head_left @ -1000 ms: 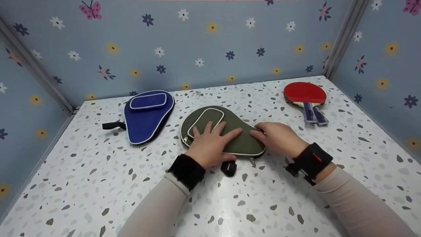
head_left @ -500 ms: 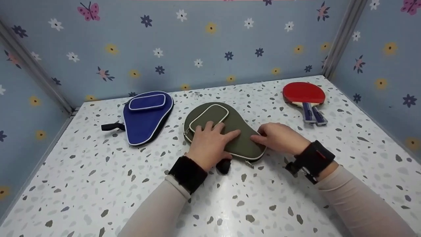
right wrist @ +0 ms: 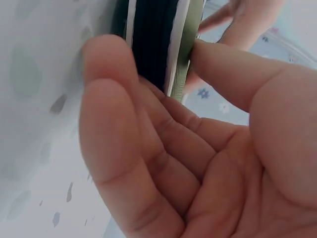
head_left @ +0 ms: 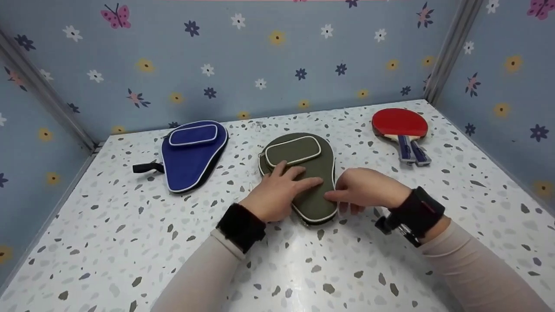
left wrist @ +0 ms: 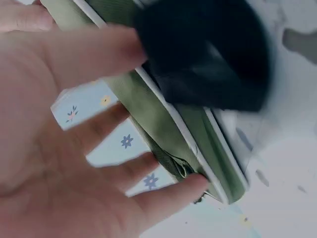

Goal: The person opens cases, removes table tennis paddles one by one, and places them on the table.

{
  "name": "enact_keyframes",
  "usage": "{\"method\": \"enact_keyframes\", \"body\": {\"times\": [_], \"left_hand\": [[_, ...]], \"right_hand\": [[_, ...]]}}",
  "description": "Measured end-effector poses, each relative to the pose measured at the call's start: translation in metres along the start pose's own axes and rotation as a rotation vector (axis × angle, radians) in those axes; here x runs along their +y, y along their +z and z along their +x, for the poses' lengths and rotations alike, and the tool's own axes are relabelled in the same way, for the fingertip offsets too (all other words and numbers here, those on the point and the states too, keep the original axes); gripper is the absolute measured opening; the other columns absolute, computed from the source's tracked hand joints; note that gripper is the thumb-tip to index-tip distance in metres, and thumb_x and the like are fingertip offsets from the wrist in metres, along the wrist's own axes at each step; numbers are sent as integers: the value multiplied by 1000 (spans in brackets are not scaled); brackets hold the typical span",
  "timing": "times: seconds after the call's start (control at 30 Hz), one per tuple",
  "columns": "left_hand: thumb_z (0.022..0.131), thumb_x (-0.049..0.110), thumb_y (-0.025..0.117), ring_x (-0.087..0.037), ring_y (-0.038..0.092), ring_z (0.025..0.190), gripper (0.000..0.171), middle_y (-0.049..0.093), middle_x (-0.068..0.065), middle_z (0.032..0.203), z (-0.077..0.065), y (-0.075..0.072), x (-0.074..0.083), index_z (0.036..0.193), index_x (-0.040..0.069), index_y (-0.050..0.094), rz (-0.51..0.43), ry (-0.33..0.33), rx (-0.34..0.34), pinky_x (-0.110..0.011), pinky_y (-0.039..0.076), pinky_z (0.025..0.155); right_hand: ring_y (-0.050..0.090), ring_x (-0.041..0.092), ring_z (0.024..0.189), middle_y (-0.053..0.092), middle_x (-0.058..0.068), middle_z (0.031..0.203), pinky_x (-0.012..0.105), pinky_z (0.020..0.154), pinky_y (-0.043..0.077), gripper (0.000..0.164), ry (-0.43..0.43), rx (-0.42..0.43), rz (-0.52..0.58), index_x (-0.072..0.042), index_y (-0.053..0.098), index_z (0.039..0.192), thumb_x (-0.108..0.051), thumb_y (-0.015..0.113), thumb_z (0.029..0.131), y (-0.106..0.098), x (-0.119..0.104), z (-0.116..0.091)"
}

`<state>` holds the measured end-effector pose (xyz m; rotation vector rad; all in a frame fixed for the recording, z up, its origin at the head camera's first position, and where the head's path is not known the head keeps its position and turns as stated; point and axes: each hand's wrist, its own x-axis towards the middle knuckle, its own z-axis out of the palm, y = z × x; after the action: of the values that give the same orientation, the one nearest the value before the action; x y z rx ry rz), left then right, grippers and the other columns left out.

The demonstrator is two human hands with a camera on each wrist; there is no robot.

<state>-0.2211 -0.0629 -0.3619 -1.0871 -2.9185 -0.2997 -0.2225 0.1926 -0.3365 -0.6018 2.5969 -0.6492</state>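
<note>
An olive-green table tennis bat case (head_left: 323, 167) with cream piping lies flat, its zipped pocket toward the back and its narrow end toward me. My left hand (head_left: 275, 195) rests on its left side with spread fingers. In the left wrist view the thumb (left wrist: 94, 52) is beside a blurred black strap-like piece (left wrist: 203, 54) that covers part of the case. My right hand (head_left: 366, 188) holds the right edge near the narrow end. In the right wrist view its thumb (right wrist: 223, 69) presses the green face, and the curled fingers (right wrist: 111, 124) lie along the dark side.
A blue bat case (head_left: 186, 164) with a black strap (head_left: 147, 167) lies at the back left of the speckled table (head_left: 130, 242). At the back right two table tennis bats (head_left: 399, 123) overlap, red rubber up. Flower-patterned panels (head_left: 260, 52) bound the table behind and at both sides.
The green case has turned clockwise, its narrow end swinging from the right toward me. Both hands stay on it, the right shifting slightly nearer. The black piece by the left thumb is now hidden in the head view.
</note>
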Motion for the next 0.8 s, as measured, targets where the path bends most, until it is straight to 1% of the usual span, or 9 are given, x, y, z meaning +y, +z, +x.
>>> {"method": "enact_keyframes", "body": {"times": [0.07, 0.13, 0.23, 0.3, 0.37, 0.5, 0.57, 0.7, 0.8], "left_hand": [[94, -17, 62, -52, 36, 156, 81, 50, -14, 166, 2, 0, -2, 160, 30, 61, -61, 15, 4, -66, 41, 120], [98, -12, 62, -43, 45, 152, 67, 57, -12, 159, 3, 0, -2, 153, 25, 67, -102, 22, 47, -58, 43, 122], [105, -1, 62, -34, 58, 140, 47, 65, -11, 148, 6, 2, 0, 146, 20, 72, -122, 13, 119, -49, 48, 117], [108, 6, 64, -35, 61, 134, 38, 68, -13, 143, 7, 4, 2, 143, 17, 73, -115, 2, 159, -49, 50, 114], [110, 11, 64, -37, 62, 130, 33, 69, -14, 138, 8, 5, 4, 141, 14, 74, -110, -7, 190, -49, 51, 112], [112, 16, 64, -38, 63, 124, 27, 69, -15, 132, 8, 6, 5, 136, 12, 75, -119, -38, 227, -49, 52, 110], [112, 19, 65, -37, 62, 117, 25, 66, -15, 125, 9, 7, 5, 133, 11, 75, -119, -65, 238, -49, 53, 103], [112, 24, 65, -34, 55, 105, 23, 59, -15, 115, 10, 9, 6, 128, 8, 73, -98, -124, 240, -48, 53, 90], [112, 27, 66, -35, 53, 106, 24, 58, -16, 115, 12, 9, 9, 125, 7, 72, -80, -163, 232, -49, 53, 89]], "right_hand": [[73, 17, 62, 77, -2, 74, 35, 61, 58, 39, -11, -21, 22, -12, 83, 86, -39, 69, 110, 4, -6, -1], [73, 17, 63, 77, -2, 74, 34, 61, 58, 39, -29, -29, 36, -12, 82, 86, -39, 69, 110, 8, -12, -1], [73, 17, 62, 77, -1, 74, 34, 59, 58, 33, -64, -26, 50, -13, 81, 89, -35, 68, 110, 15, -16, 0], [73, 18, 61, 76, -1, 73, 34, 58, 59, 29, -87, -23, 55, -13, 79, 92, -33, 68, 111, 17, -18, 1], [74, 18, 62, 77, 0, 74, 35, 58, 59, 28, -88, -26, 56, -13, 79, 94, -31, 68, 111, 17, -17, 1], [73, 17, 63, 77, -2, 75, 35, 60, 58, 33, -60, -9, 5, -12, 81, 91, -34, 67, 111, 9, -10, 1], [71, 15, 64, 76, -2, 75, 35, 63, 56, 33, -42, 35, -52, -13, 82, 90, -34, 67, 111, 5, -4, 2], [64, 17, 66, 70, -3, 74, 40, 66, 51, 29, -22, 190, -211, -13, 81, 90, -31, 68, 110, 0, 7, 4], [68, 23, 75, 73, 1, 81, 48, 71, 54, 25, -12, 305, -294, -10, 82, 98, -29, 69, 108, 0, 13, 6]]}}
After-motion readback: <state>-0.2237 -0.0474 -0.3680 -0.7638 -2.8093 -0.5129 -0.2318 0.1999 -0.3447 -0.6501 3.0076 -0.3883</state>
